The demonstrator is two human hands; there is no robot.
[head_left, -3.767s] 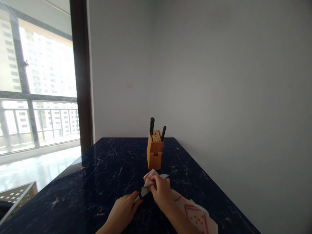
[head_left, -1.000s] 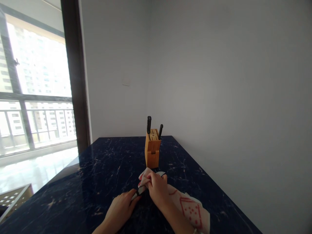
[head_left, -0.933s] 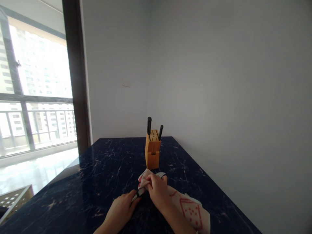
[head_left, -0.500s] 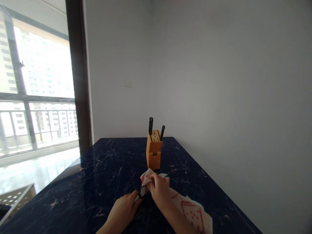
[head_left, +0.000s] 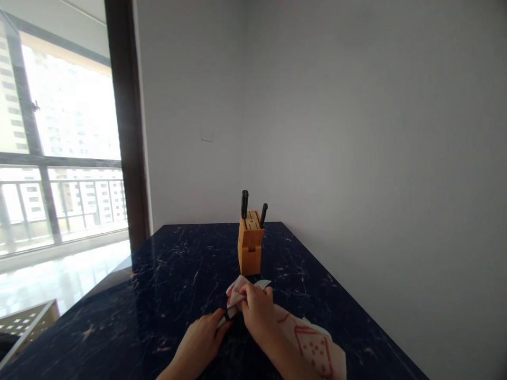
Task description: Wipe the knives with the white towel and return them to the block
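Left hand (head_left: 203, 333) grips the knife (head_left: 232, 312) by its handle (head_left: 222, 321), right hand (head_left: 257, 310) pinches cloth (head_left: 236, 288) against the blade (head_left: 262, 284), over worktop (head_left: 182, 269) near knife block (head_left: 250, 259), wiping apparently unfinished, two other knives (head_left: 244, 204) slotted

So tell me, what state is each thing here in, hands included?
Left hand: closed on the knife handle.
Right hand: holding the cloth on the blade.
Knife: out of the block, partly covered.
Cloth: bunched at the knife, the rest spread to the right.
Block: upright, two black handles sticking out.
Window: can't tell if shut.
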